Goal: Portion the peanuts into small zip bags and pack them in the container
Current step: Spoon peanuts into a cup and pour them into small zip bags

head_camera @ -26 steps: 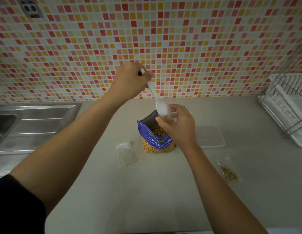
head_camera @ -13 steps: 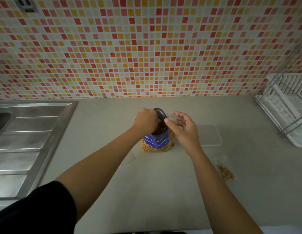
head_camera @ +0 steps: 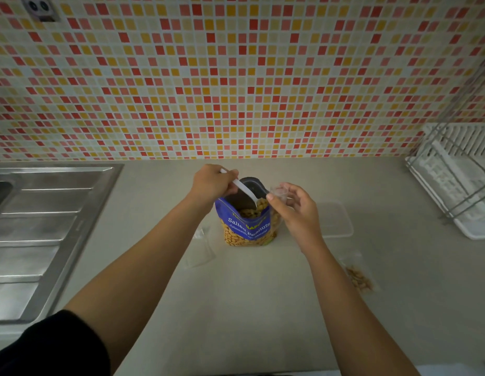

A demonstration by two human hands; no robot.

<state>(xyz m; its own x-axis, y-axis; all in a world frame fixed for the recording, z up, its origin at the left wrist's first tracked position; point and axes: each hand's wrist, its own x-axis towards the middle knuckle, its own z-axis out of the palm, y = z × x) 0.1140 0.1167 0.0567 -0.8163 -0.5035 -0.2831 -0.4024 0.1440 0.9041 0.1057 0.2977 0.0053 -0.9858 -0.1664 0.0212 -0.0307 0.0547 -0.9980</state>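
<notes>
One filled zip bag (head_camera: 359, 275) lies flat on the table (head_camera: 249, 308) at right; the shallow clear container (head_camera: 335, 219) seems to hold nothing, so most is left. The left hand (head_camera: 213, 183) grips a white plastic spoon (head_camera: 245, 191) dipped in the glossy blue pouch (head_camera: 246, 226). The right hand (head_camera: 295, 207) pinches a thin clear bag (head_camera: 279, 190) at its mouth. Limp empties (head_camera: 199, 248) lie left.

One peanut bag (head_camera: 246, 234) up on the worktop (head_camera: 263, 308), one white spoon (head_camera: 245, 189), and three small zip bags: a held bag (head_camera: 279, 191), an empty bag (head_camera: 199, 249), a filled bag (head_camera: 359, 275). One clear container (head_camera: 335, 221), one dish rack (head_camera: 458, 180), one sink (head_camera: 46, 226). Two hands: left hand (head_camera: 213, 183), right hand (head_camera: 297, 207).
</notes>
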